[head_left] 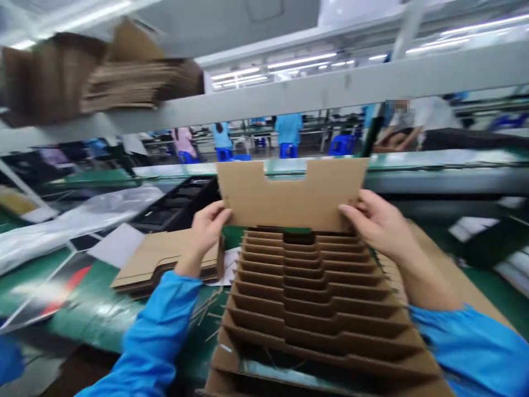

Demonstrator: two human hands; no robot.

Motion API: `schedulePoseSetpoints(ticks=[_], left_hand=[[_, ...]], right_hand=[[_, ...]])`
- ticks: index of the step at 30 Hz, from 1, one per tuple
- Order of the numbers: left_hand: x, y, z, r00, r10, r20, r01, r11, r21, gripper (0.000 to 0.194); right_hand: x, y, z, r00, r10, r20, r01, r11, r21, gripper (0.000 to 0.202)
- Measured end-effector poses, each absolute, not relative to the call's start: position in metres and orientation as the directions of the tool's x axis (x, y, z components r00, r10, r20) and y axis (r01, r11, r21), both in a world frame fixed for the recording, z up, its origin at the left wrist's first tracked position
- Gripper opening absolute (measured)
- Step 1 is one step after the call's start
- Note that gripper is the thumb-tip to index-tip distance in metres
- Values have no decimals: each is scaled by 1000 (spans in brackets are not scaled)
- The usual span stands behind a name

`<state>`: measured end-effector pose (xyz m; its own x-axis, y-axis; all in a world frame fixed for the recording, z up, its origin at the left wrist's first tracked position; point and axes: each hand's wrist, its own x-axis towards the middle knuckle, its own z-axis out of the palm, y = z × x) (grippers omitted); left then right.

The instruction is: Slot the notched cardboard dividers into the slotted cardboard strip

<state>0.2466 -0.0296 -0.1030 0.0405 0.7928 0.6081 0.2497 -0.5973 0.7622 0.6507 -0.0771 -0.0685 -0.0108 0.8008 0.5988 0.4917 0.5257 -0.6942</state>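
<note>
A flat cardboard divider (289, 196) with a notch in its top edge stands upright between my hands. My left hand (209, 226) pinches its left edge, and my right hand (374, 220) grips the right edge. Just below and in front of it is a slotted cardboard partition (306, 309), with several notched dividers set across it in a row. Whether the lower edge of the held divider touches the far end of the partition, I cannot tell. Beside my left wrist lies a stack of notched cardboard dividers (159, 256).
A black compartment tray (177, 204) and clear plastic wrap (82, 220) lie at the left. Cardboard sheets (128, 82) rest on the shelf (289, 91) above. A long cardboard piece (450, 270) lies beyond my right forearm. Several people sit or work in the background.
</note>
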Motion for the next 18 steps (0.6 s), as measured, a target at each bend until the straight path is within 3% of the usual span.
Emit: schedulePoseSetpoints(ticks=[5,9,18], left_hand=[[250,-27,-102,27,746,665,248,-650,719,22],[271,-21,-108,-19,701,713,303,-676,672,19],[279,-3,-114,-45,733,678,241,-651,720,23]], right_hand=[[658,-82,-70,239,640,730,624,475,-620,47],[659,-82,-67,235,603,762,664,473,-579,40],[660,-73,-74,215,557,802,743,440,-505,26]])
